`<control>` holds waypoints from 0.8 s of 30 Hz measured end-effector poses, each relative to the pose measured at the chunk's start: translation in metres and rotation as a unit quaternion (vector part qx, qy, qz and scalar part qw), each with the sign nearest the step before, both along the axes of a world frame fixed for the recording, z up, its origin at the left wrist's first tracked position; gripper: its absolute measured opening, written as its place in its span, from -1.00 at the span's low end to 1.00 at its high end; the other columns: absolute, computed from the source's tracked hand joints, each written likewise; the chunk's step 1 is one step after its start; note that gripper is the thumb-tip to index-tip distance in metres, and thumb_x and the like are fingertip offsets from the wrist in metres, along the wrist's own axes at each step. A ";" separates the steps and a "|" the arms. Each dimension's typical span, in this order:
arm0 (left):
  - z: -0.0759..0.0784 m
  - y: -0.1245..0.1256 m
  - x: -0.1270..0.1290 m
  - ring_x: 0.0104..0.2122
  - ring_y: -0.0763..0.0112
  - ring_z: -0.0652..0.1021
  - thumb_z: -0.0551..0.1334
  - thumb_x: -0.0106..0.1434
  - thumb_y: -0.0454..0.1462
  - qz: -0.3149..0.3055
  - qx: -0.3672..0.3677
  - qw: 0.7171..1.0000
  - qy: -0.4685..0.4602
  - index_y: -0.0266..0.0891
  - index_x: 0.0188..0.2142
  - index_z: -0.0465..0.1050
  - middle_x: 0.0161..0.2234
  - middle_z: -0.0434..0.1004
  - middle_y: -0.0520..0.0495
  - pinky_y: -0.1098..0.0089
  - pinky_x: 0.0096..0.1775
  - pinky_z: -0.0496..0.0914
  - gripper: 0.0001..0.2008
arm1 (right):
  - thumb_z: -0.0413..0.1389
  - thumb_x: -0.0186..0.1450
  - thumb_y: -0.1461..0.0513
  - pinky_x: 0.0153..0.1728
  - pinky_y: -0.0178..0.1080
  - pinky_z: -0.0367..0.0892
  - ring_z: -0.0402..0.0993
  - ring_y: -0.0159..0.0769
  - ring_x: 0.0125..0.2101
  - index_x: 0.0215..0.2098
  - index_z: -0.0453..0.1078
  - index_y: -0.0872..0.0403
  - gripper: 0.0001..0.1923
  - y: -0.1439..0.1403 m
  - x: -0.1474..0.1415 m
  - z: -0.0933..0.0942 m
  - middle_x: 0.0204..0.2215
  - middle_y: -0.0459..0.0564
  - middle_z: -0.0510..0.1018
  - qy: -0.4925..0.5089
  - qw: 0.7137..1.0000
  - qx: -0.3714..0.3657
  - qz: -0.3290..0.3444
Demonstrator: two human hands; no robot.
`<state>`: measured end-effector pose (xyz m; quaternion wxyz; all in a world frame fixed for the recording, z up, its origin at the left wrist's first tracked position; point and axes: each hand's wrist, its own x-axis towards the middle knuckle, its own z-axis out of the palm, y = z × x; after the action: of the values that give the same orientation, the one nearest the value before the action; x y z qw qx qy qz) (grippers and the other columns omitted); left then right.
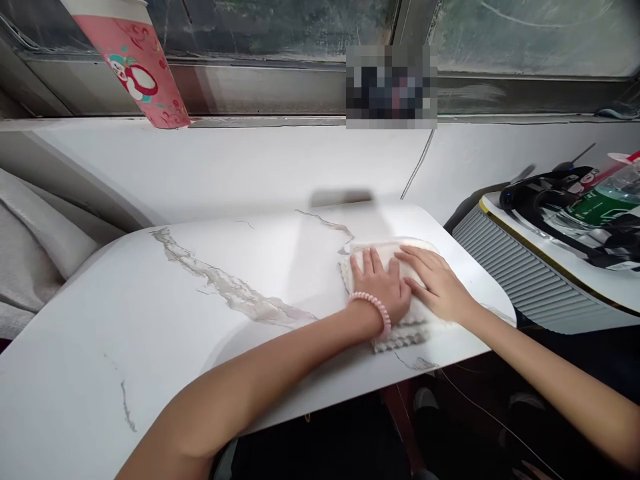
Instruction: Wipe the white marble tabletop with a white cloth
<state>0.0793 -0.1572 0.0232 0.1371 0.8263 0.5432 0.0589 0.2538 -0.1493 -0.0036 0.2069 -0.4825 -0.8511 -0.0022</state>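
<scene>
A folded white cloth (400, 327) with a scalloped edge lies on the right part of a white, marble-patterned table (260, 260). My left hand (381, 283) presses flat on the cloth, its fingers stretched out and pointing away from me; a pink beaded band circles that wrist. Close beside it, my right hand (440, 283) rests on the cloth's right side with the fingers extended toward the left. Both palms face down, and they hide much of the cloth's middle.
On the window sill at the left stands a pink paper cup (137, 73). At the right, a ribbed white cabinet (535, 273) carries a green-labelled plastic bottle (603, 203) and black gear. A cable (417, 163) runs down the wall. Grey fabric (40, 240) hangs at the left.
</scene>
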 end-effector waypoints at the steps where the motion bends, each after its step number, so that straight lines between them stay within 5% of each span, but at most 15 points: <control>1: -0.001 0.013 0.000 0.38 -0.07 -0.01 -0.14 0.42 -0.13 0.015 0.007 1.000 0.001 -0.31 0.34 0.10 0.39 -0.02 -0.31 -0.17 0.31 -0.16 -0.43 | -0.16 0.44 -0.01 0.20 0.16 0.16 0.23 0.01 0.23 0.22 0.24 0.04 -0.50 0.013 -0.003 -0.001 0.22 0.16 0.35 0.004 1.000 0.001 0.000; 12: -0.016 0.142 -0.015 0.37 0.13 0.06 -0.15 0.41 -0.13 0.073 0.068 0.995 -0.010 -0.28 0.34 0.09 0.39 0.02 -0.24 -0.04 0.34 -0.16 -0.42 | -0.13 0.41 0.03 0.24 0.08 0.08 0.19 -0.03 0.25 0.24 0.25 0.07 -0.48 0.152 -0.025 -0.006 0.26 0.14 0.31 0.000 1.000 -0.016 -0.009; 18: -0.016 0.178 -0.024 0.33 0.18 0.15 -0.14 0.40 -0.15 0.069 0.088 0.993 -0.031 -0.25 0.28 0.18 0.33 0.17 -0.24 -0.04 0.33 -0.13 -0.47 | -0.13 0.40 0.07 0.24 0.05 0.08 0.20 -0.03 0.24 0.24 0.25 0.10 -0.48 0.188 -0.038 -0.006 0.25 0.13 0.33 -0.012 0.999 -0.014 -0.032; 24: -0.018 0.186 -0.029 0.31 0.18 0.17 -0.13 0.39 -0.17 0.064 0.093 0.993 -0.046 -0.24 0.26 0.20 0.30 0.20 -0.23 -0.03 0.33 -0.12 -0.49 | -0.13 0.39 0.08 0.22 0.04 0.10 0.20 -0.02 0.24 0.24 0.24 0.10 -0.48 0.195 -0.045 -0.005 0.23 0.13 0.35 -0.019 0.999 -0.011 -0.045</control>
<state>0.0501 0.0290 0.0055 0.0800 0.7953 0.5804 0.1557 0.2092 0.0461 -0.0082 0.1850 -0.5221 -0.8325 -0.0115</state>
